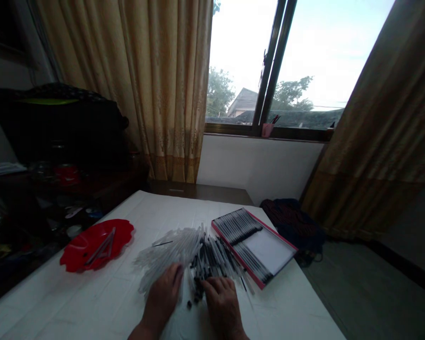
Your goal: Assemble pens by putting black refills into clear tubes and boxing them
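My left hand (165,289) is closed, thumb against fingers, at the near edge of a heap of clear plastic pen barrels (177,243). What it pinches is blurred. My right hand (222,297) has its fingers curled at a small cluster of black pen caps (197,288); whatever lies in its fingertips is hidden. Beyond it, dark pen parts and pens (212,257) lie mixed with the clear barrels. To the right, a shallow red-edged box (278,233) holds a row of pens (239,224) and several more along its near side.
A red scalloped dish (74,252) with a few clear barrels stands on the left of the white table (127,302). Dark cloth (293,222) lies past the table's right edge. A pink cup (267,130) stands on the windowsill. Dark cluttered shelves are at left.
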A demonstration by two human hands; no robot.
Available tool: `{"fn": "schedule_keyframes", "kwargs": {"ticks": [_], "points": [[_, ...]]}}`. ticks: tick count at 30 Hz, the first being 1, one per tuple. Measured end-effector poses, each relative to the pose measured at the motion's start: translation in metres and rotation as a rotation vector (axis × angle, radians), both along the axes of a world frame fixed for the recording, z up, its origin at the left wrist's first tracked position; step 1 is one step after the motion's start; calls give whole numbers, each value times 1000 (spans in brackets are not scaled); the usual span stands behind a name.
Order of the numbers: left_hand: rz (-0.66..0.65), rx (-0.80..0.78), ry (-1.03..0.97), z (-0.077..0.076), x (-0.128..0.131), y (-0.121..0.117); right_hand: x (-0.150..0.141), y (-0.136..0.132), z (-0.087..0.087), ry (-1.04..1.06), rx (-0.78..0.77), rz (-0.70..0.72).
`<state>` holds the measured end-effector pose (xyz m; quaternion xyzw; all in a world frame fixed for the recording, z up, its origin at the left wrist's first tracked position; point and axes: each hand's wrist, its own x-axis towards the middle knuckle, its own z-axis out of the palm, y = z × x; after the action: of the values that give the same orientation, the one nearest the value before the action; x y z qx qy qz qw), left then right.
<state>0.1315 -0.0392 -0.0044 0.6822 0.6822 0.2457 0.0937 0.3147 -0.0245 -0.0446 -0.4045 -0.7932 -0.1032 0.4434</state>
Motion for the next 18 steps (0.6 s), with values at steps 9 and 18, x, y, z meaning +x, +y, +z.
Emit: {"fn": "schedule_keyframes", "kwargs": {"ticks": [9, 18], "points": [[78, 158, -687, -61, -30, -55, 35, -27, -26, 732, -286, -199], [99, 108, -720, -56, -24, -58, 47, -59, 5, 1175, -540, -271]]}}
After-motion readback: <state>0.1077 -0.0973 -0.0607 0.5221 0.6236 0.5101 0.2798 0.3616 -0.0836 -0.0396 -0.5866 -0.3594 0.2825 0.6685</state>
